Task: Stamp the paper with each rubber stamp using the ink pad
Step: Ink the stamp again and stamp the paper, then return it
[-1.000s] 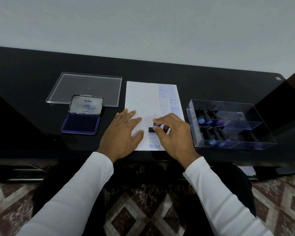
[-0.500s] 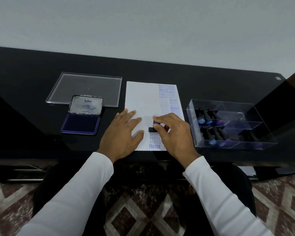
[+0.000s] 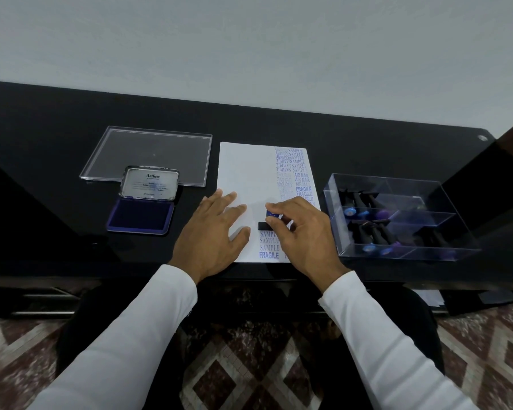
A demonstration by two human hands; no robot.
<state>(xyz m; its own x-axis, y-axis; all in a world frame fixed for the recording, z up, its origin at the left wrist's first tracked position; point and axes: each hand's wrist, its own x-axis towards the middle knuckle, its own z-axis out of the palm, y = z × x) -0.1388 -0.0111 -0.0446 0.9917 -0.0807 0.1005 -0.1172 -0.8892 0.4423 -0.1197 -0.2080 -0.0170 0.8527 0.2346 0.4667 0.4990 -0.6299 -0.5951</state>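
Nothing has shifted since a second ago: my right hand (image 3: pixel 304 232) pinches the stamp (image 3: pixel 264 225), apparently pressed onto the paper (image 3: pixel 243 170); my left hand (image 3: pixel 212 236) lies flat, fingers straight.

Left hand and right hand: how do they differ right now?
The left hand lies flat with fingers spread, pressing the paper down; the right hand is curled, pinching a stamp. The left hand covers the blank side; the right hand is over the printed column. Both rest over the paper's near end.
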